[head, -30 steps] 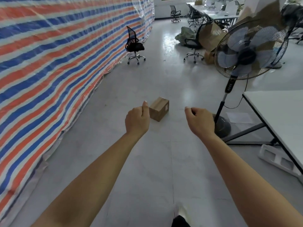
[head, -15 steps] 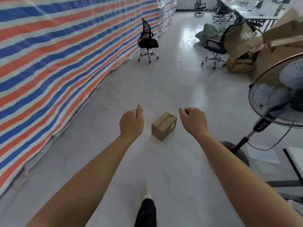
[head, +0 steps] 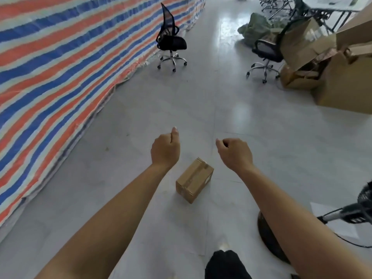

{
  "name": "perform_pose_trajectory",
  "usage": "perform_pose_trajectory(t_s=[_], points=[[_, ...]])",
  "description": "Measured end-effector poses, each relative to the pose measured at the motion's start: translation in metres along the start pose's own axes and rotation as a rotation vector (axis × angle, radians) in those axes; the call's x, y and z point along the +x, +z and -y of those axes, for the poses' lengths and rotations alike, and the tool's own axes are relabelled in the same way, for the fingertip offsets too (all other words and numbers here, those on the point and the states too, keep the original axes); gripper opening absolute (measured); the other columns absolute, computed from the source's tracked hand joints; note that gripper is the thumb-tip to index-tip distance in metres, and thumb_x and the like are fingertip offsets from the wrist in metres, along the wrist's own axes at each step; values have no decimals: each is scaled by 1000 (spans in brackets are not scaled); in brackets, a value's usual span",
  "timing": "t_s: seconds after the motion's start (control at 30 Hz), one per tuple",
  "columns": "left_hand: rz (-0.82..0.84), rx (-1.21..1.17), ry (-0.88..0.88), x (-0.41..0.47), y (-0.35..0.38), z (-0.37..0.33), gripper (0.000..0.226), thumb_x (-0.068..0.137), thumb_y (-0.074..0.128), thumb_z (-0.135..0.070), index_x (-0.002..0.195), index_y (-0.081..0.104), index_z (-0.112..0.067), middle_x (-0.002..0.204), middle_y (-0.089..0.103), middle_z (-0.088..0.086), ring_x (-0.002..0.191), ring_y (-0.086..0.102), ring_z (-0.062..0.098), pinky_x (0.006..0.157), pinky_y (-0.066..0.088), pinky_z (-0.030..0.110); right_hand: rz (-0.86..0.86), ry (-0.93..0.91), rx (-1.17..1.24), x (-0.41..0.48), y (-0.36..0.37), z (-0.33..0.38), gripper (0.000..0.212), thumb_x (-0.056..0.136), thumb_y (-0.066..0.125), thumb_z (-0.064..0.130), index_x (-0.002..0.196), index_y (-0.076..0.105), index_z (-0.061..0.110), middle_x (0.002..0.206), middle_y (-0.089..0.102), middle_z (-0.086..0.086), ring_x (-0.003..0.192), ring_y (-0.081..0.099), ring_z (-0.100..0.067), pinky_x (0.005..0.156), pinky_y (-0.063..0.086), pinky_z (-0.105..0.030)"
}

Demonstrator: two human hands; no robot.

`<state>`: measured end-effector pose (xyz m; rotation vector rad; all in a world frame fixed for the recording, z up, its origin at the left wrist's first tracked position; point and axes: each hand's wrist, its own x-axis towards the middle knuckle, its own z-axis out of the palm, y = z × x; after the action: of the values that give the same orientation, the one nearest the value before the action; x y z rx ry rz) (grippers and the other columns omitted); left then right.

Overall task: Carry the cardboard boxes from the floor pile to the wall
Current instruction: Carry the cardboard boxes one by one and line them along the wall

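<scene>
Since the earlier frames the small brown taped cardboard box (head: 194,180) has dropped in the view, from level with the hands to below them and between the two forearms. The standing fan has slipped almost out of sight on the right.

An orange, blue and white striped plastic tarp wall (head: 60,67) runs along the far left of the left hand (head: 166,151). The glossy pale grey tiled floor (head: 141,117) spreads under and beyond both hands. Well beyond the right hand (head: 234,155) and off to its right sits a heap of large open brown cardboard cartons (head: 342,77). One black mesh office chair (head: 171,42) stands far ahead of the left hand, close to the tarp. A second black office chair (head: 265,51) stands far ahead of the right hand, just beside the cartons. The fan's dark round base (head: 265,238) shows below the right hand, partly hidden behind that forearm.

The small box lies alone on the floor, turned at an angle, and neither hand touches it. Both arms reach forward. Each hand is curled into a fist with nothing in it, and the left thumb points up. A black-clad leg (head: 225,264) shows at the bottom edge, below the box.
</scene>
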<state>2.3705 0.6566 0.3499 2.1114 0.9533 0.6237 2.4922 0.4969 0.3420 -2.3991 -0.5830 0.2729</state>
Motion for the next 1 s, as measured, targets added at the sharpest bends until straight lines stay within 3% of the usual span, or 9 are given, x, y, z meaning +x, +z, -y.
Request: perform_pose_trajectory(t_s=[0.13,0.23,0.33,0.47,0.6,0.7,0.77,0.87,1.0], points=[[18,4,-116,74,68,12,61,107,34,-34,49,29,-15,44,35,-2,44,36,17,50,21,33,157,64,-27,108,33,-38,50,98,47,39,72,63,0,79,73,-12,68,66,-30,59,43,-32],[2,26,-286,126,125,34,60,107,32,-36,51,29,-15,46,36,-2,46,35,17,51,23,33,329,111,-57,190,65,-67,48,98,46,41,84,71,3,88,76,-10,80,69,-29,70,54,-36],[28,36,-415,172,179,60,58,106,31,-37,53,28,-14,48,36,-1,48,35,19,53,24,33,425,147,-100,257,96,-94,46,98,46,41,87,72,6,89,75,-10,84,68,-29,77,55,-39],[103,78,-590,216,247,109,56,105,30,-38,55,32,-14,53,40,2,54,39,22,55,27,34,528,186,-162,320,147,-135,47,101,46,42,81,69,6,79,70,-10,72,62,-27,63,46,-33],[272,77,-822,235,332,208,41,101,38,-45,73,45,-16,75,53,4,73,49,25,66,39,36,615,234,-233,360,238,-204,43,101,47,41,65,51,18,66,56,-2,69,56,-25,55,36,-31],[365,34,-1021,235,401,302,36,96,45,-50,95,51,-15,103,61,11,93,57,30,82,47,40,688,273,-266,378,329,-268,27,99,49,44,88,61,22,92,68,-3,87,62,-26,72,51,-37],[375,2,-1120,228,438,356,39,93,51,-52,110,51,-16,121,57,13,102,57,32,84,48,40,734,314,-287,380,383,-307,29,98,51,44,110,62,20,116,64,-6,103,61,-28,84,52,-39],[341,14,-1247,210,480,424,67,91,56,-57,143,35,-21,146,35,13,122,49,34,96,43,41,748,375,-296,378,447,-355,55,96,56,48,142,45,19,143,41,-11,128,49,-31,100,44,-46],[277,12,-1504,178,535,498,99,84,60,-67,155,2,-29,160,11,16,139,32,41,108,34,52,595,415,-269,389,520,-410,90,88,65,59,157,24,17,162,13,-14,149,19,-36,117,27,-50]])
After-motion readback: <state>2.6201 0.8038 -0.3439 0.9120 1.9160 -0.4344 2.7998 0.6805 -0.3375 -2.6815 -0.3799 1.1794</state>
